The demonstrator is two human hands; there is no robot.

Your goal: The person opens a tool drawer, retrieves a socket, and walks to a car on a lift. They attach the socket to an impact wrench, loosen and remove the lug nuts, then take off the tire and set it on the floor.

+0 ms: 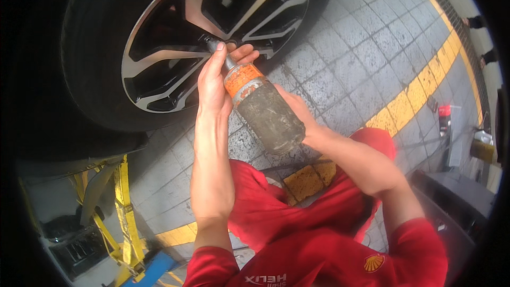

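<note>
An impact wrench with a worn grey body and an orange front band points up and left at a car wheel. The socket on its nose reaches the lug-nut area by the wheel's hub. My left hand is closed around the socket and nose, thumb along the top and fingertips showing beyond. Behind the tool's body, my right hand grips it. The handle and most of the right fingers are hidden by the body. The wheel has black and silver spokes inside a dark tyre.
A yellow lift frame stands at lower left beside a blue base. Grey floor tiles carry yellow stripes. A dark box-like object is at the right, near a red and black item. My red-trousered knees are below the tool.
</note>
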